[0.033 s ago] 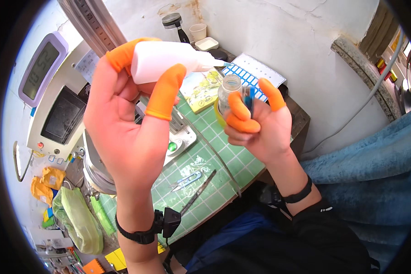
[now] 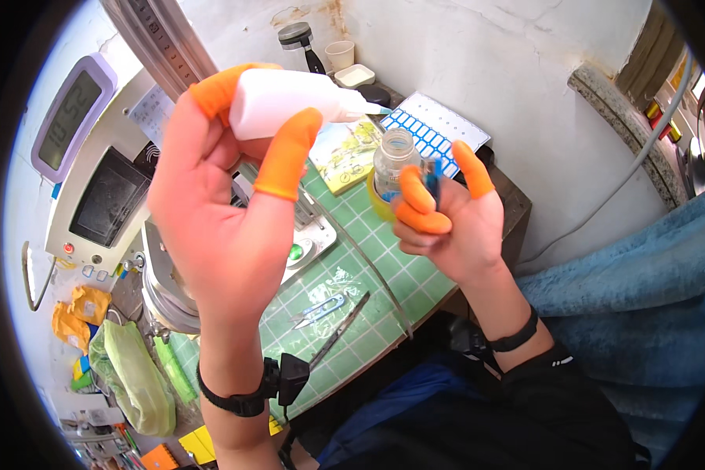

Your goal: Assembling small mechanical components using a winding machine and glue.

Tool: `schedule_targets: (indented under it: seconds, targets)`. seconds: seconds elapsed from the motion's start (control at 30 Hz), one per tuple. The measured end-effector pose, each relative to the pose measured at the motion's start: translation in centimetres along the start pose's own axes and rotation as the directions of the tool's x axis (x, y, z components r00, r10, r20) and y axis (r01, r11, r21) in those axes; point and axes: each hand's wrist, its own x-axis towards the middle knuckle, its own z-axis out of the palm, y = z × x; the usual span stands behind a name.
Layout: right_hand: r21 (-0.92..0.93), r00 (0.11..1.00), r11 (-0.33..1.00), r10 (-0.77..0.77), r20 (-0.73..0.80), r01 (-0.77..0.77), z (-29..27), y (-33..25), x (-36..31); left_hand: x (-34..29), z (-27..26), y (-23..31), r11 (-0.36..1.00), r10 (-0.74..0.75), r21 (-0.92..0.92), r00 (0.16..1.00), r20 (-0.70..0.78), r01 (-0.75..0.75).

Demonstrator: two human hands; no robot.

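Note:
High on the left, my left hand (image 2: 219,204) grips a white squeeze bottle (image 2: 282,106) between orange-capped thumb and fingers. The bottle lies nearly level, its narrow nozzle pointing right. My right hand (image 2: 458,215), also with orange finger cots, is closed around a small blue and dark piece (image 2: 431,174), too blurred to name. Just left of those fingers stands an open clear glass jar (image 2: 392,160) with a yellow band (image 2: 380,200) low around it. A blue-bordered label sheet (image 2: 431,133) lies behind the jar.
Thread snips (image 2: 321,309) and dark tweezers (image 2: 341,333) rest on the green gridded mat (image 2: 368,274). At left are a machine with a dark screen (image 2: 110,189) and a digital clock (image 2: 70,117). A cable crosses the mat; a blue curtain (image 2: 634,313) hangs at right.
My right hand has shifted slightly right and down with the small piece, showing more of the jar. My left hand and the squeeze bottle have moved a touch to the right.

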Motion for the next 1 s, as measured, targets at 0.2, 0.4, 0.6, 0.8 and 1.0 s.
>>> schedule_targets:
  seconds: [0.2,0.4,0.6,0.8,1.0]
  targets:
    - [-0.126,0.994,0.991,-0.050,-0.101,0.037,-6.3,-1.5,-3.3,1.5,2.0,-1.6,0.978,-0.110,0.192,0.980,0.166,0.077]
    - [-0.488,0.915,0.869,-0.132,-0.382,-0.078,-9.5,-1.6,-4.2,3.2,4.0,-2.2,0.967,-0.157,0.236,0.954,0.254,0.096]
    - [-0.653,0.853,0.732,-0.204,-0.481,-0.193,-10.2,-1.6,-4.0,3.7,4.4,-2.3,0.944,-0.185,0.319,0.935,0.303,0.084]
    - [-0.636,0.851,0.745,-0.190,-0.491,-0.201,-10.8,-1.6,-3.9,4.4,3.8,-2.2,0.954,-0.195,0.280,0.932,0.305,0.108]
    - [-0.627,0.844,0.749,-0.182,-0.505,-0.214,-10.6,-1.5,-3.7,4.6,3.4,-0.6,0.947,-0.239,0.279,0.931,0.277,0.160]
